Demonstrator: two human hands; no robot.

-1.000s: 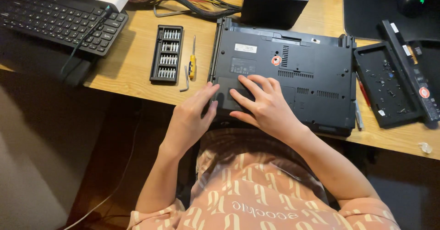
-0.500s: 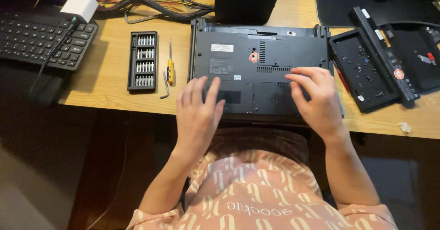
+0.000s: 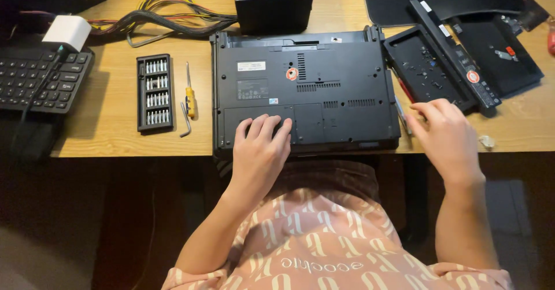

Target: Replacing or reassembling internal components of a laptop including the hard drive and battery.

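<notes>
Your left hand [image 3: 260, 148] lies flat on the upturned laptop [image 3: 306, 93], your right hand [image 3: 445, 137] open, empty beside it; the laptop's overhanging front edge could tip off the desk [image 3: 115, 139] if you lean.

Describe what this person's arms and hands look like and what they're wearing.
Both arms are bare from the elbow down. The left hand and right hand wear no gloves, rings or watch that I can see. The garment is pink with a cream pattern.

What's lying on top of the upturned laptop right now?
Only the left hand, flat on the laptop near its front edge. What is under the palm is hidden.
</notes>
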